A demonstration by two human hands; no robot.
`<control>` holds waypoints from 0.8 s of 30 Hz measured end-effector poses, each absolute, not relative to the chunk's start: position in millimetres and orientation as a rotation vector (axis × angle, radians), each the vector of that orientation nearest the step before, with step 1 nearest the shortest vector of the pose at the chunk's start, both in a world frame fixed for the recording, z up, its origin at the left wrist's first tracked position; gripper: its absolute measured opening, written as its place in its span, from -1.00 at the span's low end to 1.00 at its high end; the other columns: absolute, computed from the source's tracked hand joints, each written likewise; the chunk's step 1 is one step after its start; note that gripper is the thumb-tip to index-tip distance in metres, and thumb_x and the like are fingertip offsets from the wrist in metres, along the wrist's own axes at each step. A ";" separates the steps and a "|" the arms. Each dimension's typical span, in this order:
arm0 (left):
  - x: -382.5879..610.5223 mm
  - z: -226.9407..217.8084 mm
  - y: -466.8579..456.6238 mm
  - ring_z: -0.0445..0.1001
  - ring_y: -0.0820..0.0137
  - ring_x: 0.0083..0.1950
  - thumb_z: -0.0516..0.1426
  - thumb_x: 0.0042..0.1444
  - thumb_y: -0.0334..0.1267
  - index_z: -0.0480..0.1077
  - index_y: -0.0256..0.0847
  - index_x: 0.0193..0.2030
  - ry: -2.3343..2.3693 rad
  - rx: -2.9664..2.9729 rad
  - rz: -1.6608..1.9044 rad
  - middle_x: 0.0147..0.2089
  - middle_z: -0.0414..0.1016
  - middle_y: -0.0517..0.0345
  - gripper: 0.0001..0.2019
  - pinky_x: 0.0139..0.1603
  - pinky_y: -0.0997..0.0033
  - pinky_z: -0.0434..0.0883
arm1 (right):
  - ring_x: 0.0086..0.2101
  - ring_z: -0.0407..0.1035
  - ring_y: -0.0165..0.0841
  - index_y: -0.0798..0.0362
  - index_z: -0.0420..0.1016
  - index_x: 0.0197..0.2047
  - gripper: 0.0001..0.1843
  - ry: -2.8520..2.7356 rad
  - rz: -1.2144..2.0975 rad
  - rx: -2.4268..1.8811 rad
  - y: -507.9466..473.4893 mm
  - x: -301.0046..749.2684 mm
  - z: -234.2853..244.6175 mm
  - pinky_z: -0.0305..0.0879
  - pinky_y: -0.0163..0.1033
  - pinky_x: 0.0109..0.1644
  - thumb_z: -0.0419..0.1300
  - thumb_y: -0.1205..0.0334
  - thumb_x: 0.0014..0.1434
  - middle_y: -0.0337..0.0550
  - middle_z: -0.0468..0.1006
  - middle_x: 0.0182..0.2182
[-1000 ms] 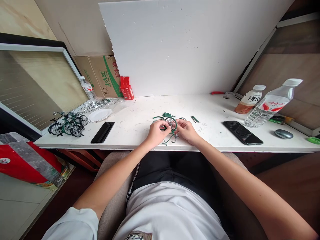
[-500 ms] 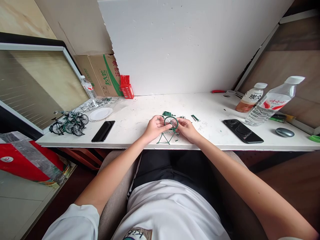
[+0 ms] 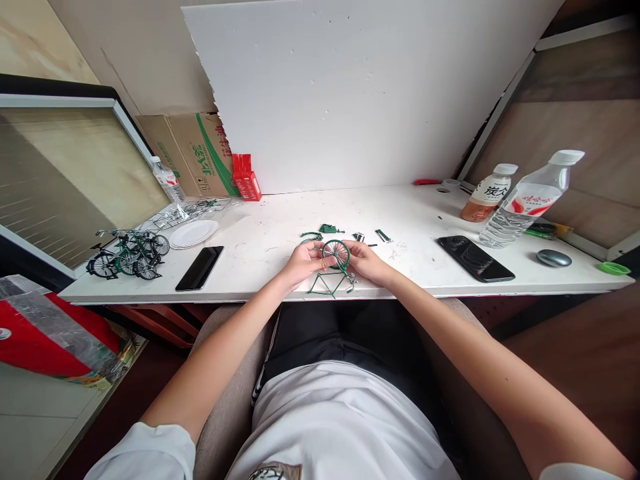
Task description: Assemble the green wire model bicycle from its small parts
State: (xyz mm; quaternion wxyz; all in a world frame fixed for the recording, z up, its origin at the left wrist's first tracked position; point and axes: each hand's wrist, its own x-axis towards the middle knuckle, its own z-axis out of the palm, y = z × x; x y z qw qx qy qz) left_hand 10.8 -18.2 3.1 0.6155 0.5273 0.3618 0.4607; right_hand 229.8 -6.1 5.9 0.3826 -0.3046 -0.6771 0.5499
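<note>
Both hands grip a small green-rimmed wheel (image 3: 336, 254) of a model bicycle, just above the table's front edge. My left hand (image 3: 304, 264) pinches the wheel's left side, its thumb lying across the spokes. Fingers of my right hand (image 3: 369, 262) close on the right side, partly behind the rim. Joined near the wheel's lower right, a thin green bicycle frame (image 3: 325, 285) points down toward me. Past the hands lie a curved green mudguard-like part (image 3: 312, 236), a flat green piece (image 3: 330, 229) and a short green strip (image 3: 383, 235).
Several model bicycles (image 3: 127, 255) stand at the left, near a phone (image 3: 200, 268) and white plates (image 3: 194, 234). On the right are another phone (image 3: 475, 259), a tea bottle (image 3: 489, 193), a water bottle (image 3: 530, 199) and a grey mouse (image 3: 553, 258). A red box (image 3: 247, 178) stands at the back.
The view has shifted slightly. Both hands still hold the wheel, which sits a little lower toward the table's front edge, and the loose parts behind it show more.
</note>
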 end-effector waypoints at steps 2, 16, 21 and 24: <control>11.4 3.9 -19.0 0.65 0.32 -0.15 0.68 -0.21 -0.03 0.48 -0.24 -0.01 0.832 1.222 1.051 -0.09 0.71 0.01 -0.28 -0.10 0.31 0.51 | -0.46 0.17 -0.42 0.00 0.57 -0.24 -0.44 -1.751 1.406 -0.767 -5.9 229.6 5.3 0.20 -0.26 -0.37 0.40 -0.38 0.30 -0.28 0.44 -0.43; 12.1 -0.3 -15.8 0.65 0.34 -0.15 0.68 -0.21 -0.06 0.52 -0.27 -0.03 0.842 1.218 1.092 -0.11 0.71 0.02 -0.31 -0.14 0.35 0.51 | -0.42 0.21 -0.42 -0.02 0.55 -0.13 -0.45 -1.720 1.445 -0.780 -5.6 231.3 6.6 0.26 -0.26 -0.33 0.46 -0.36 0.27 -0.28 0.48 -0.34; 12.1 -1.8 -14.6 0.66 0.31 -0.15 0.67 -0.19 -0.03 0.54 -0.28 -0.02 0.836 1.258 1.065 -0.12 0.71 0.01 -0.32 -0.13 0.33 0.52 | -0.46 0.15 -0.41 0.00 0.46 -0.34 -0.36 -1.758 1.395 -0.797 -3.7 229.5 4.0 0.21 -0.25 -0.36 0.34 -0.44 0.32 -0.30 0.36 -0.46; 12.2 -0.6 -14.7 0.64 0.34 -0.15 0.67 -0.19 -0.03 0.55 -0.28 -0.06 0.835 1.232 1.092 -0.11 0.70 0.01 -0.34 -0.14 0.35 0.50 | -0.47 0.15 -0.42 -0.02 0.47 -0.28 -0.40 -1.684 1.397 -0.804 -3.0 228.7 2.9 0.22 -0.26 -0.38 0.37 -0.43 0.30 -0.32 0.34 -0.44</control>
